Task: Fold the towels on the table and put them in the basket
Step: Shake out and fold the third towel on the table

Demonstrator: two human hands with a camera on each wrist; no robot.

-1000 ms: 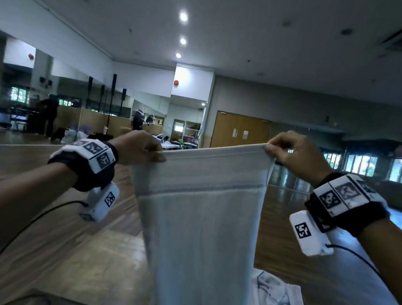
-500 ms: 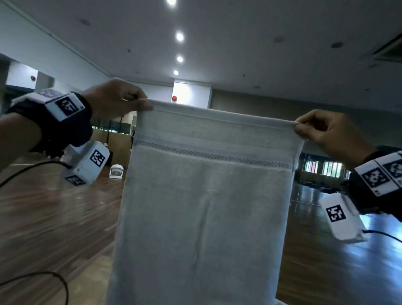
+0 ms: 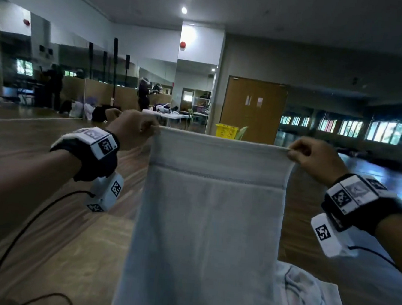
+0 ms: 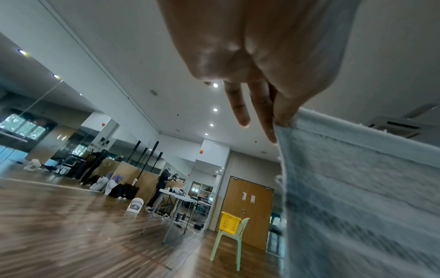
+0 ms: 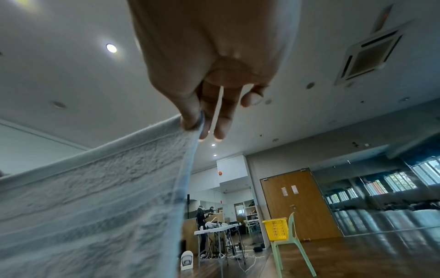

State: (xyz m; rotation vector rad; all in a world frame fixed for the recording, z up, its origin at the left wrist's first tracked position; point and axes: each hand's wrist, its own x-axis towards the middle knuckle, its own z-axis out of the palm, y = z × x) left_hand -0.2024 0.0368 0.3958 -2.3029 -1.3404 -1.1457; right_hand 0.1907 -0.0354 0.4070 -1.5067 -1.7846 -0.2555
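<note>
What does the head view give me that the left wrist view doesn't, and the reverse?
Only the head view shows the right hand pinching the towel's other top corner, and the crumpled towel lying below. Only the left wrist view shows the pale green chair bearing the yellow basket, and a white fan on the floor. Both show the left hand pinching the hanging towel, plus the wooden doors.

Towel's [image 3: 204, 224] lower end below frame; crumpled towels [image 3: 303, 300] perhaps partly hidden.
</note>
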